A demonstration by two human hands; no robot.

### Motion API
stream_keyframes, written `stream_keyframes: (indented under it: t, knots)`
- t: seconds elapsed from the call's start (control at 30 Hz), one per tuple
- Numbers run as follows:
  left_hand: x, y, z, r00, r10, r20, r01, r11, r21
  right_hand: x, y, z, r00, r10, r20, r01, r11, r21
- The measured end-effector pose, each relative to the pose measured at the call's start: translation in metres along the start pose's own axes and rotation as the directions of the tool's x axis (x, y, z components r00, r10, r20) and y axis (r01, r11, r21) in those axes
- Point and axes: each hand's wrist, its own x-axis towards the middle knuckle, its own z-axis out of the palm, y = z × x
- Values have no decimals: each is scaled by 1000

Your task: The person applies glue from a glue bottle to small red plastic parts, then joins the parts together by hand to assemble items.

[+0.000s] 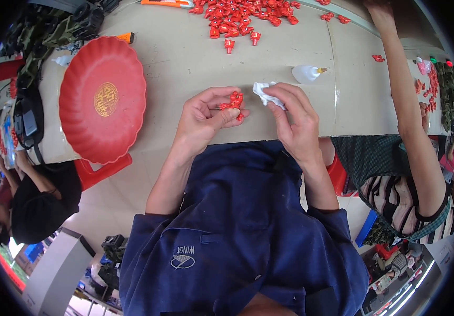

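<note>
Between the thumb and fingers of my left hand (205, 117) is a small red toy figure (233, 102), held over the table's near edge. My right hand (299, 118) pinches a crumpled white cloth or tissue (267, 94) just to the right of the figure. Cloth and figure are apart. Beyond my right hand a white squeeze bottle (305, 73) with a yellowish tip lies on the table. A pile of small red toy parts (237, 16) spreads along the far side, with one single red part (229, 46) nearest me.
At the left stands a large red scalloped tray (71, 105) with a gold emblem. Dark green toy vehicles (71, 26) crowd the far left. An orange-handled tool (166, 2) lies at the back. A co-worker's arm (406, 89) reaches across the right side; another person (45, 203) sits left.
</note>
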Motion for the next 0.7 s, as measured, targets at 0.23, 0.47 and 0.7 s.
stream_keyframes:
  t: [0.23,0.47,0.7]
  knots:
    - [-1,1,-1,999,-26,45,25,1000,6,5,-18,-8,990,135,45,-136,990,20]
    - [-4,0,5,980,-144,140,146,989,-6,0,-11,-10,986,73,147,-95,985,147]
    - [-3,-1,12,963,-196,182,195,981,25,-8,-3,-13,985,9,175,-41,983,180]
